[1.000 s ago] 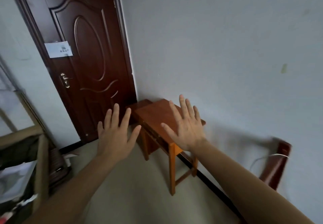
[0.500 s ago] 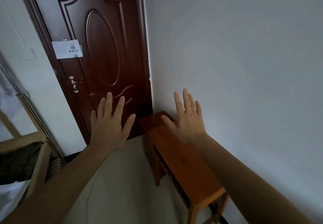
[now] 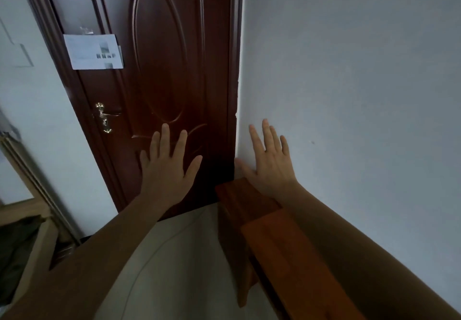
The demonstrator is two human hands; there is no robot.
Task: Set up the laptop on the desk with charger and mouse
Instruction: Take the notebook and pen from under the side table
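Plainly, the left hand (image 3: 167,170) and right hand (image 3: 270,163) are spread flat, holding nothing, above the bare desk (image 3: 294,257) by its door-side end. With no laptop, charger or mouse in view, the 2 hands risk wasted reaching.

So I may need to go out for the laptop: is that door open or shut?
Shut: the door sits flush in its frame, no gap showing at either edge.

Orange-brown wooden desk (image 3: 287,252), bare top, long side against the wall, near the door corner

Single head-worn view, facing forward and down, close to door (image 3: 174,82), wall corner
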